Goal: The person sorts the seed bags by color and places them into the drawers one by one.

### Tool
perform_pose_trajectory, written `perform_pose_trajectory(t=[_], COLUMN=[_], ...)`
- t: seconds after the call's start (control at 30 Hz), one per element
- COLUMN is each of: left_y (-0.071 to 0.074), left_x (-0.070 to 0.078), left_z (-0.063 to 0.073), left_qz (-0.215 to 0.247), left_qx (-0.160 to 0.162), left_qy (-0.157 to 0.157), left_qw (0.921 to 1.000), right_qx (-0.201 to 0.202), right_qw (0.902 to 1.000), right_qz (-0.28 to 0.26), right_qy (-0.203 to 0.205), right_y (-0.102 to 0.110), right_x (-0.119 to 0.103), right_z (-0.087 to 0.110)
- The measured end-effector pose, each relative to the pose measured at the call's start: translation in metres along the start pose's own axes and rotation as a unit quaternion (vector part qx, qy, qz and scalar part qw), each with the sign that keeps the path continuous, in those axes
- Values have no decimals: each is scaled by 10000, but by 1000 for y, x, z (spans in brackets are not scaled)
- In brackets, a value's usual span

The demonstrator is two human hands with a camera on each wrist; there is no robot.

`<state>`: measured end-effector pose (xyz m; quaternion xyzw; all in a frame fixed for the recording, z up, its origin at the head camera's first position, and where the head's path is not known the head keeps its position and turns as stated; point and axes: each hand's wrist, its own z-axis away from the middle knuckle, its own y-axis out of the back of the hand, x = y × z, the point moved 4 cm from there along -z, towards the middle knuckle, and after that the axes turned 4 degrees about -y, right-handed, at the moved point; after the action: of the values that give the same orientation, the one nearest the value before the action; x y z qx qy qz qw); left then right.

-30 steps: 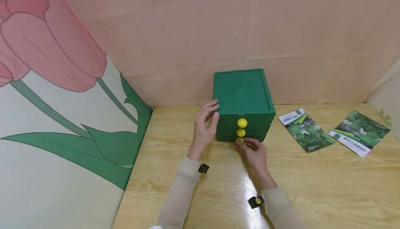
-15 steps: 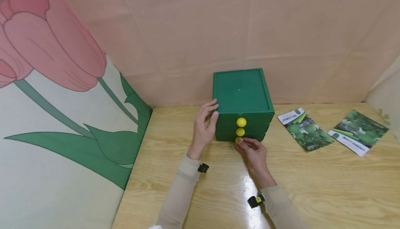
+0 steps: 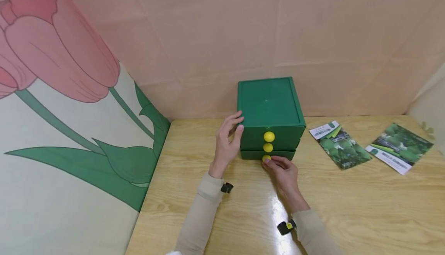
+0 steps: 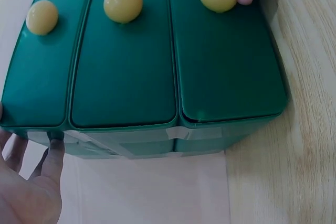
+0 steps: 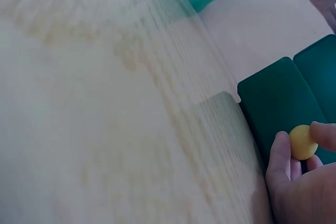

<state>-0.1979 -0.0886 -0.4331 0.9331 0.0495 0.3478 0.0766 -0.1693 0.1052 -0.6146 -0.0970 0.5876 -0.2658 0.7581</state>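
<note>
A green three-drawer box (image 3: 267,102) stands on the table against the back cloth, a round yellow knob on each drawer. Its bottom drawer (image 3: 250,155) sticks out slightly past the two above. With thumb and fingers, my right hand (image 3: 286,174) pinches the bottom yellow knob (image 5: 303,142). My left hand (image 3: 227,142) rests against the box's left side near the top front corner, fingers extended. In the left wrist view, the upper knobs (image 4: 123,3) are untouched. The inside of the drawer is hidden.
Two leaflets (image 3: 340,145) with green pictures lie on the wooden table (image 3: 347,212) to the right of the box. A pink cloth (image 3: 208,46) hangs behind, and a tulip-printed panel (image 3: 62,131) borders the left side.
The bottom drawer has come forward a little, with my right hand moving slightly toward me on its knob. My left hand stays at the box's side.
</note>
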Motion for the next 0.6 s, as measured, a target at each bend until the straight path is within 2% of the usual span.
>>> perform_pose_trajectory(t=[0.3, 0.6], left_y=[-2, -1], left_x=[0, 0], left_z=[4, 2], left_qz=[28, 13], left_qx=[29, 20], left_qy=[25, 58], left_qw=[10000, 10000], right_qx=[-70, -60], right_qw=[9996, 9995], right_qz=[64, 34], right_qy=[-268, -309], right_y=[5, 4], right_x=[0, 0], right_z=[7, 7])
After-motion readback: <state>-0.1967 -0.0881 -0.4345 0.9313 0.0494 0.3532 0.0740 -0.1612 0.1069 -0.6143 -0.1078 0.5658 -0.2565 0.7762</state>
